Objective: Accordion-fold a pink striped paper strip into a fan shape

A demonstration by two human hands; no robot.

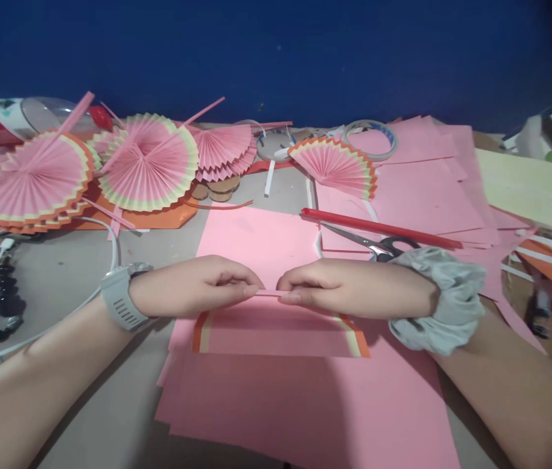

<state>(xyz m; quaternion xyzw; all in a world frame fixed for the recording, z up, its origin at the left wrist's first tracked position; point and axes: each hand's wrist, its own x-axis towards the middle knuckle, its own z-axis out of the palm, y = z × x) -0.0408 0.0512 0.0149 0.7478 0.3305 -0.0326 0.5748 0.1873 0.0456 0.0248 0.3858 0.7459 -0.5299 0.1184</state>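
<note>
Between my two hands is a sheet of pink paper [276, 340] with yellow and orange strips along its side edges. Its far end is folded into a narrow band. My left hand [207, 284] pinches this folded band from the left, thumb on the near side. From the right, my right hand [334, 284] pinches the same band, its thumb close to the other. The rest of the sheet slopes down toward me over a stack of larger pink sheets [305, 404]. The fingers' undersides are hidden.
Pleated paper fans [146, 163] stand at the back left by a plastic bottle [45, 117]; another fan [334, 166] lies back right. Scissors [383, 247], a red stick [378, 228] and a tape roll [371, 140] lie beyond my right hand. A white cable [112, 241] runs at left.
</note>
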